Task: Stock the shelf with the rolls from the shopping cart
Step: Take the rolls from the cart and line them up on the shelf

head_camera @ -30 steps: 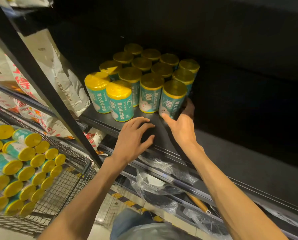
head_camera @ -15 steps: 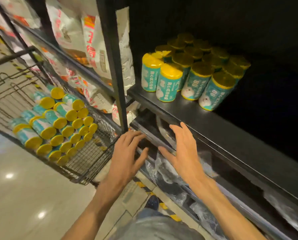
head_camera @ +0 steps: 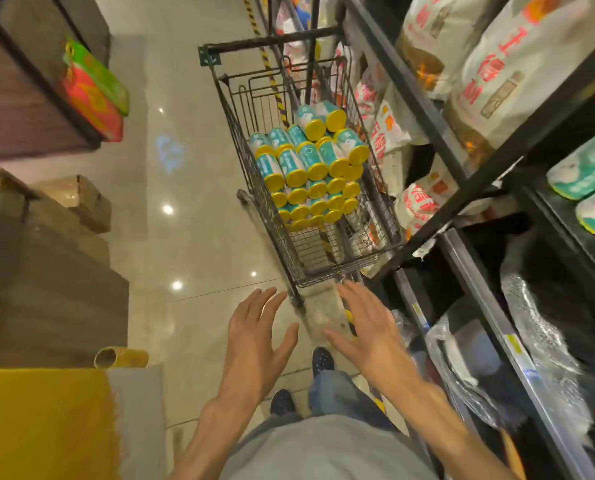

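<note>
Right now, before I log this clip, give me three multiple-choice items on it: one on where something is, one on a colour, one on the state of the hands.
1. Where does the pile of rolls lie?
A. in the shopping cart
B. on the floor
C. on the brown boxes at left

2. What colour are the end caps of those rolls?
A. red
B. yellow
C. black

3. How are the left hand and right hand?
A. each grips a roll
B. both grip the cart handle
C. both open with fingers spread, holding nothing

Answers:
1 A: the rolls are stacked inside the wire basket beside the shelf.
2 B: every cap facing the camera is yellow, on a teal wrapper.
3 C: both hands hover below the cart's near end, apart from it, fingers straight.
</note>
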